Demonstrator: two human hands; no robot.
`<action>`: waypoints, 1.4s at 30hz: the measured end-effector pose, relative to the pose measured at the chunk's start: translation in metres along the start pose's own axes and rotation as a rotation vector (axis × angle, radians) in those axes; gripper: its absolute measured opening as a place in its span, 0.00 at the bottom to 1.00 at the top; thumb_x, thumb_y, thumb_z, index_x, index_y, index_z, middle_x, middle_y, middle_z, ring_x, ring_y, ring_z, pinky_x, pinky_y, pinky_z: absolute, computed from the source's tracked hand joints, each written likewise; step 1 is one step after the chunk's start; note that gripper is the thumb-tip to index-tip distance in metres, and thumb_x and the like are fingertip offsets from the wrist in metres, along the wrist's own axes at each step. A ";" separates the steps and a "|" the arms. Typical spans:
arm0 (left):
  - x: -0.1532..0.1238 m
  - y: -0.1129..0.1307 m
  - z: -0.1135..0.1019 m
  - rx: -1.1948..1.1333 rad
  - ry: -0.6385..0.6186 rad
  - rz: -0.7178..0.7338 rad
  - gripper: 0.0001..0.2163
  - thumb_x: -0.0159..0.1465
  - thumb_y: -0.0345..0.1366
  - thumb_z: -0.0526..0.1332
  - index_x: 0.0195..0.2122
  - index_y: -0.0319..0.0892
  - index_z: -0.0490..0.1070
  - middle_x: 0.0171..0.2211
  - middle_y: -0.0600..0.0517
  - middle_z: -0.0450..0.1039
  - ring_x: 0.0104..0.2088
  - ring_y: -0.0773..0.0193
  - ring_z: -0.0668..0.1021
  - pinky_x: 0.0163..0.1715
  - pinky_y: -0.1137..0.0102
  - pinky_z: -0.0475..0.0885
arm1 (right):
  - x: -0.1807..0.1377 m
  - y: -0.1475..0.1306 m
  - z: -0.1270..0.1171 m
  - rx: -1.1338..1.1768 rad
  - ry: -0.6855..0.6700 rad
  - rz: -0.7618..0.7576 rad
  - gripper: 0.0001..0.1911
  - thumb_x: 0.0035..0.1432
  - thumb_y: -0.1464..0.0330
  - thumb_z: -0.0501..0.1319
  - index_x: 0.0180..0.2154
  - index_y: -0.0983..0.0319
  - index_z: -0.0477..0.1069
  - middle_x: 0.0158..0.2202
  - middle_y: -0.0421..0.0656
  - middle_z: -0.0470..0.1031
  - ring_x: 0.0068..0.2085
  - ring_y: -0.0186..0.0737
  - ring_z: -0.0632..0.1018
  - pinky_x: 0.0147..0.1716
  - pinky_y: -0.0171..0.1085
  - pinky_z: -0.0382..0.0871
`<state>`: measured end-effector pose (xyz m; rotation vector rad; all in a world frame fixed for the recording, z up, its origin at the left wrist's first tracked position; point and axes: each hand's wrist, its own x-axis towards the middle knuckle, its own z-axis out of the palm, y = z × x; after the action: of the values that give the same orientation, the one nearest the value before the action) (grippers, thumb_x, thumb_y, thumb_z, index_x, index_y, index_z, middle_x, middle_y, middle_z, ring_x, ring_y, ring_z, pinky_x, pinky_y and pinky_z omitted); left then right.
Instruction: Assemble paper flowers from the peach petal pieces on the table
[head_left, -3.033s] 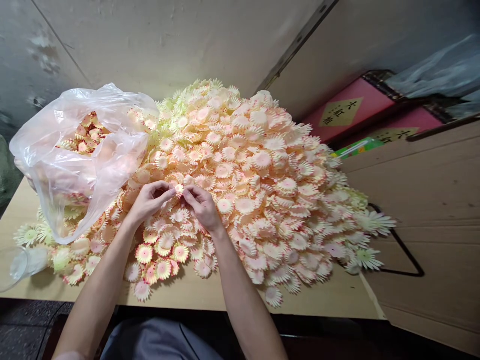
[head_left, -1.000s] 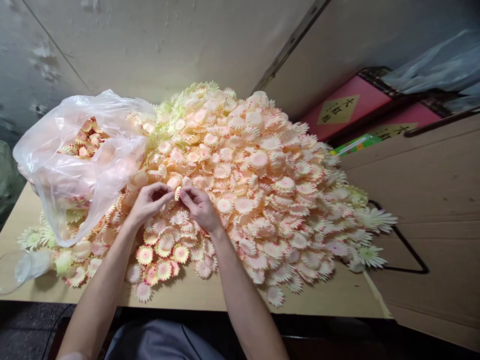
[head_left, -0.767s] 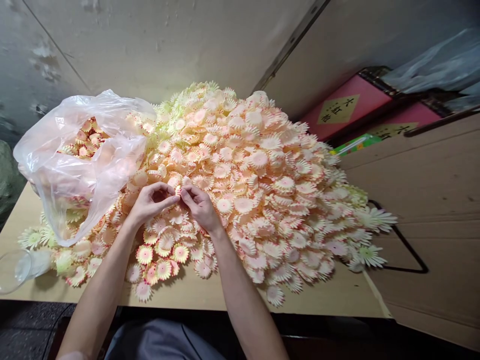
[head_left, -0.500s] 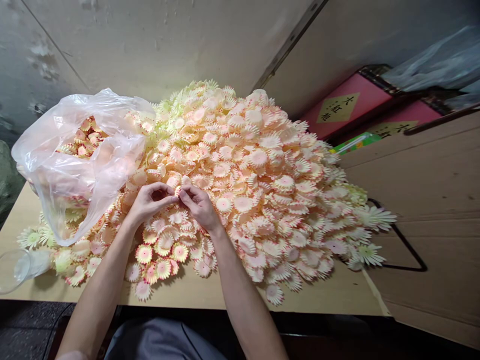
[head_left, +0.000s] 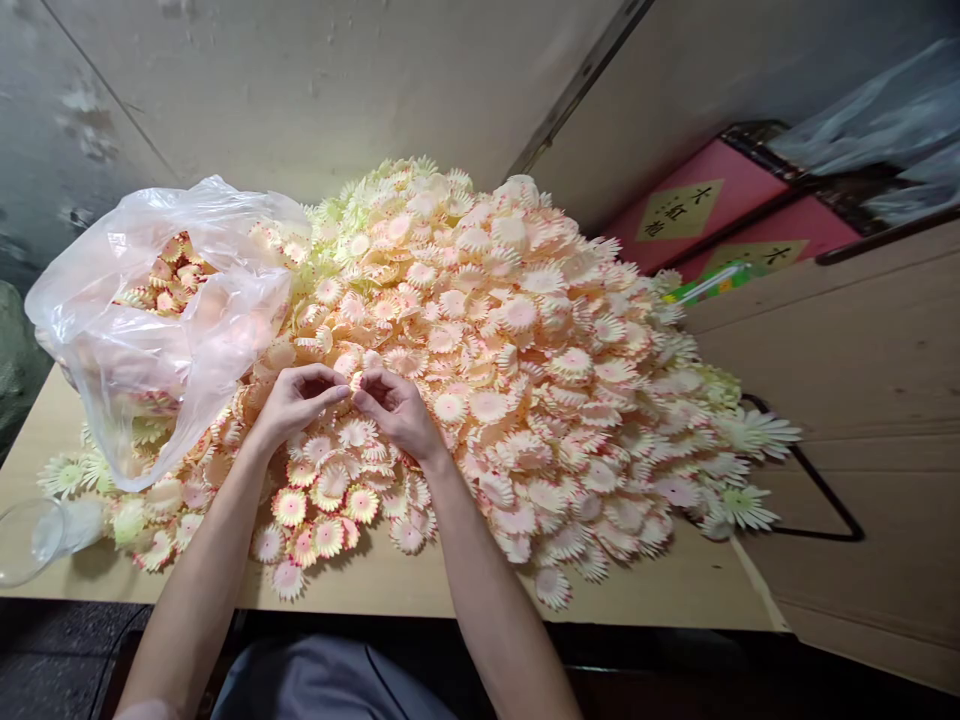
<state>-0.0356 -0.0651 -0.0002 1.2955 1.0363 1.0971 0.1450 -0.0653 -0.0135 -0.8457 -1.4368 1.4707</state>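
A huge heap of pale peach and pink paper flowers (head_left: 517,350) covers the wooden table (head_left: 660,590). Over the heap's near left side, my left hand (head_left: 294,403) and my right hand (head_left: 399,407) meet fingertip to fingertip. Both pinch one small paper flower (head_left: 356,380) between thumb and fingers. The rest of each hand's fingers are curled in. Loose flowers with yellow and red centres (head_left: 322,510) lie just below my wrists.
A clear plastic bag (head_left: 150,320) holding more flowers sits at the left. A clear plastic cup (head_left: 30,535) lies at the table's near left corner. Red boxes (head_left: 697,215) and cardboard sheets (head_left: 862,380) stand to the right. A grey wall rises behind.
My hands stay at the same spot on the heap, the fingers shifting slightly on the small flower. The view has drifted a little.
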 end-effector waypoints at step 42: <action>-0.002 0.003 -0.002 0.071 -0.082 0.032 0.16 0.58 0.47 0.67 0.32 0.37 0.73 0.26 0.53 0.67 0.25 0.70 0.65 0.25 0.73 0.60 | 0.001 0.004 -0.001 0.012 0.024 0.026 0.12 0.54 0.58 0.68 0.35 0.59 0.73 0.32 0.39 0.74 0.33 0.35 0.74 0.34 0.34 0.69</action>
<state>-0.0381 -0.0667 0.0027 1.4067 1.0045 1.0299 0.1451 -0.0643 -0.0171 -0.8754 -1.4030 1.4823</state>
